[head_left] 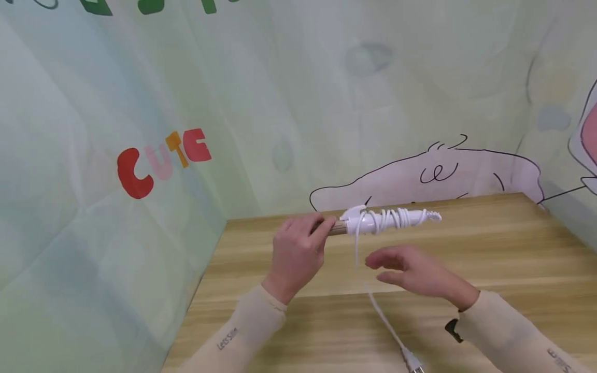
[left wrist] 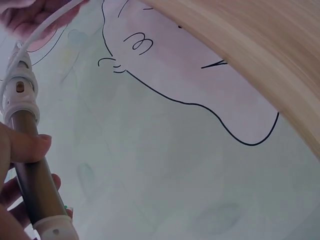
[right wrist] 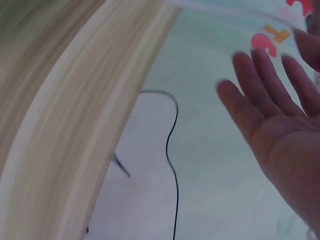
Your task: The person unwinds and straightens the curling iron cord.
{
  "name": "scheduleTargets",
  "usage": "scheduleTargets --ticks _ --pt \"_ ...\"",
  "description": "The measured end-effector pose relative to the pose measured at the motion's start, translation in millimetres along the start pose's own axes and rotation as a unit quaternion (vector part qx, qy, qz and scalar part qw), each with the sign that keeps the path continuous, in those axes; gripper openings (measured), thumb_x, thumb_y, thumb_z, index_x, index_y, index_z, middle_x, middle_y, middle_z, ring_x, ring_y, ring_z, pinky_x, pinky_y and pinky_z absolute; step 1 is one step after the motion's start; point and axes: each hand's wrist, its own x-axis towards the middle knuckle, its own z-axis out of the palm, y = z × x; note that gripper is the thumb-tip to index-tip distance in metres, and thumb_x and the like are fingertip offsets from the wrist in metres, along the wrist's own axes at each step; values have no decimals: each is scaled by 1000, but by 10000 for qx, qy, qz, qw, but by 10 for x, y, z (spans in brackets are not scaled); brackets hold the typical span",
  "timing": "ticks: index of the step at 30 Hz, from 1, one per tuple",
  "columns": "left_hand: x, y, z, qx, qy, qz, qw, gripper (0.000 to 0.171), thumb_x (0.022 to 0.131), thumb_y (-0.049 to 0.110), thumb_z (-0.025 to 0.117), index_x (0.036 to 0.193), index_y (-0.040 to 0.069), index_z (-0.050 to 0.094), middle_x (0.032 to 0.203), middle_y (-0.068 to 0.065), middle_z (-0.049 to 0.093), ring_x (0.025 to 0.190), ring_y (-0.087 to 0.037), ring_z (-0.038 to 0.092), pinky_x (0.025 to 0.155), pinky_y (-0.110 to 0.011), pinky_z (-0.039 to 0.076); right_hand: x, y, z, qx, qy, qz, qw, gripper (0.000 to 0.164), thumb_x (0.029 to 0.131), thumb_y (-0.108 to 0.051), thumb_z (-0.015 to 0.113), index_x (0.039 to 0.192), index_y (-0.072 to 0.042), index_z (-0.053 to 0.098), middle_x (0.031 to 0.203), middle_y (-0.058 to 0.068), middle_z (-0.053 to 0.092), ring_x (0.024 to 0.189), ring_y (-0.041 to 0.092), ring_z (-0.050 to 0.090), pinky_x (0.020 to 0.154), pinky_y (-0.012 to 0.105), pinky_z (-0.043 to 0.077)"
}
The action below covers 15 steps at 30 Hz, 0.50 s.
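Observation:
My left hand (head_left: 297, 254) grips a curling iron (head_left: 370, 224) by its brown metal barrel (left wrist: 36, 180), thumb on one side and fingers on the other. The iron lies sideways above the table, its white handle pointing right. Several turns of white cord (head_left: 402, 217) are wound round that handle. From the clamp end a loose length of cord (head_left: 383, 317) hangs down to a white plug (head_left: 412, 360) at the bottom of the head view. Beside this hanging cord is my right hand (head_left: 417, 272), fingers extended and palm bare in the right wrist view.
A wood-grain table (head_left: 252, 274) spreads beneath both hands. Pale green printed curtains (head_left: 280, 103) with cartoon drawings and coloured letters stand behind the table and along its left side. A dark band (head_left: 453, 330) shows at my right sleeve.

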Motion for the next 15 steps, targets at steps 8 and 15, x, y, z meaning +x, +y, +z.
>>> scheduleTargets --ticks 8,15 --pt "-205 98 102 387 -90 96 9992 24 83 6 74 106 11 75 96 -6 69 81 -23 69 71 -40 56 130 -253 490 2695 1954 530 9415 28 95 -4 64 119 10 62 114 18 69 105 22 67 91 33 52" --pt "-191 169 174 667 -9 184 9976 19 89 8 70 107 11 74 98 -6 68 84 -23 69 73 -39 55 236 -424 626 4118 3189 891 8490 16 94 3 63 108 10 58 90 10 67 83 21 72 80 38 56"
